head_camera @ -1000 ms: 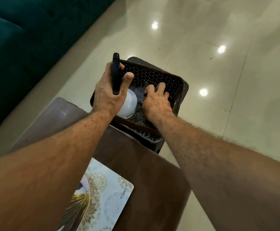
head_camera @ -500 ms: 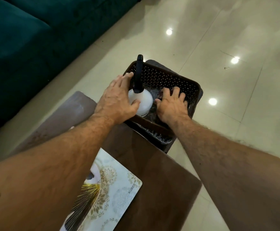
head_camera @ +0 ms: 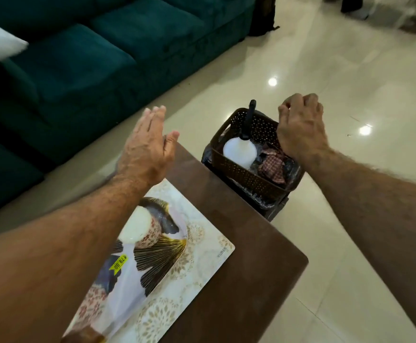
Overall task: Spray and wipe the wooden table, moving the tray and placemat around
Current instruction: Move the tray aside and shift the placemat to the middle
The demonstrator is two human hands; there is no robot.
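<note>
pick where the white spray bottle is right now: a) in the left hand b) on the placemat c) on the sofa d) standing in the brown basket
d: the spray bottle stands in the brown basket beside a checked cloth, and neither hand touches it.

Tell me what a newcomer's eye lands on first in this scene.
Two bare forearms reach in from the near edge: the left hand open over the far corner of the wooden table, the right hand loosely curled above the brown basket. That basket, beyond the table's far end, holds a white spray bottle and a checked cloth. On the table lies a patterned placemat.
</note>
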